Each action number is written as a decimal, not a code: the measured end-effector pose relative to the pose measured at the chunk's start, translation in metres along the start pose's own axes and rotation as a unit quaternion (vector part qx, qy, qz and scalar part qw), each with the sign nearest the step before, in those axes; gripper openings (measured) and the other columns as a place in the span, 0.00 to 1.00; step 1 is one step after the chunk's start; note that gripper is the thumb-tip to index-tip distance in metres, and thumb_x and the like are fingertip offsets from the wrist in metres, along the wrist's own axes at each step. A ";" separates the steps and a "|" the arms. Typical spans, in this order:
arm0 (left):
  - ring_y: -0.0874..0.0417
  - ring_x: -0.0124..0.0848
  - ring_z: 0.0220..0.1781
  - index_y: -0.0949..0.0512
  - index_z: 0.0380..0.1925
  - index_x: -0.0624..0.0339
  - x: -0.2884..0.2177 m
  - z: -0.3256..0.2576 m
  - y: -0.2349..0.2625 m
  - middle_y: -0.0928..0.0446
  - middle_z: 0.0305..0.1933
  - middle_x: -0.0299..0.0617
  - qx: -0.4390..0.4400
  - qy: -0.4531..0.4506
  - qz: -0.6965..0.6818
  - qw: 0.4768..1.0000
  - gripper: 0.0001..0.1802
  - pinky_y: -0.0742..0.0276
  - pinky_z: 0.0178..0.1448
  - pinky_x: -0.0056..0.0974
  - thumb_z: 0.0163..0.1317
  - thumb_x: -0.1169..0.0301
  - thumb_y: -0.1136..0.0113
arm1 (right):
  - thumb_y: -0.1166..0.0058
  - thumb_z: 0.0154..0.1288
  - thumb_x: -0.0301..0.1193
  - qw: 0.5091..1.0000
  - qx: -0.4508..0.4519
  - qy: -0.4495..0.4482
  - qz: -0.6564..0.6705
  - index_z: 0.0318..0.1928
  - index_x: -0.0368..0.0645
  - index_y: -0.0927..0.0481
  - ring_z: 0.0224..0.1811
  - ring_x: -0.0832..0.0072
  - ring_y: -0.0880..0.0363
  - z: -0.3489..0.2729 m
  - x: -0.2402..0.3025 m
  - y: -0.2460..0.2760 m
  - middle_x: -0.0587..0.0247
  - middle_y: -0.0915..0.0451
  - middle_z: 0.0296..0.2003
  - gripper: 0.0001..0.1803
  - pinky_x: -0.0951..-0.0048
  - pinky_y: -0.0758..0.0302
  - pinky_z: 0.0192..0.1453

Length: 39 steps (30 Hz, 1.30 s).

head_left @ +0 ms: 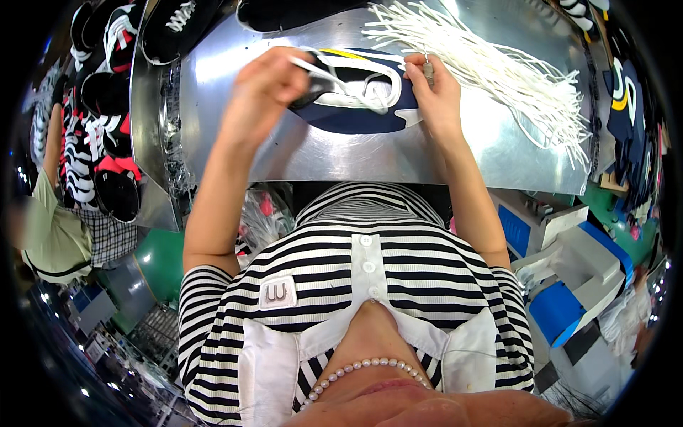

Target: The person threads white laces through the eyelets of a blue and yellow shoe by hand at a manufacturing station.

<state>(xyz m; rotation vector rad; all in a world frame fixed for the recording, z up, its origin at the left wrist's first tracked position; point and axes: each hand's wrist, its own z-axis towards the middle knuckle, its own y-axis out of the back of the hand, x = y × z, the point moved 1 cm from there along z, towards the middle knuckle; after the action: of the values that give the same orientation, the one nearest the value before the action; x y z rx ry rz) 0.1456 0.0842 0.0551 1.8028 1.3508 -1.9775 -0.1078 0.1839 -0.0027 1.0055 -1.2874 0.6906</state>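
A navy shoe upper (348, 122) with a white lacing strip and a yellow stripe lies on its side across the metal table in front of me. My left hand (265, 91), blurred by motion, is closed at the upper's left end with a white shoelace (333, 80) in its fingers. The lace runs from there down to the upper's opening. At the other end, my right hand (440, 96) is closed around a small tool (428, 72) with a greyish handle and a thin metal tip. Its thumb and forefinger are beside the upper's white edge.
A large bundle of white shoelaces (491, 67) spreads over the right part of the metal table (284, 160). Black shoes (174, 32) stand at the far left; more shoes fill a rack beside it. Navy uppers (626, 107) hang at the right. Another person (60, 228) is at the left.
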 end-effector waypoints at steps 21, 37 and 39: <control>0.20 0.25 0.42 0.19 0.43 0.63 -0.088 -0.045 0.012 0.20 0.45 0.40 -0.225 -0.092 0.392 0.887 0.10 0.23 0.46 0.28 0.65 0.74 0.46 | 0.47 0.70 0.30 0.993 0.087 -0.077 -0.028 0.45 0.39 0.23 0.29 0.72 0.21 0.009 0.000 0.009 0.57 0.20 0.35 0.08 0.69 0.26 0.31; 0.22 0.27 0.44 0.20 0.48 0.64 0.013 0.011 -0.070 0.20 0.47 0.40 -0.066 -0.130 0.623 0.769 0.14 0.28 0.47 0.29 0.64 0.69 0.37 | 0.40 0.65 0.27 0.944 0.118 -0.139 0.274 0.46 0.38 0.18 0.19 0.91 0.38 -0.017 0.015 0.000 0.71 0.20 0.25 0.11 0.85 0.43 0.22; 0.21 0.28 0.46 0.20 0.49 0.64 0.020 -0.004 -0.055 0.19 0.48 0.41 -0.046 -0.016 0.618 0.784 0.15 0.28 0.51 0.29 0.67 0.66 0.39 | 0.40 0.64 0.26 0.944 0.113 -0.149 0.273 0.47 0.37 0.18 0.19 0.91 0.38 -0.011 0.013 -0.005 0.67 0.17 0.27 0.11 0.84 0.42 0.21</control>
<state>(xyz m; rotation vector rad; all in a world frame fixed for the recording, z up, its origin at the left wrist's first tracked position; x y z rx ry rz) 0.1084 0.1277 0.0664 1.7785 0.0269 -1.1139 -0.0965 0.1903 0.0096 0.9639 -1.8156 1.1611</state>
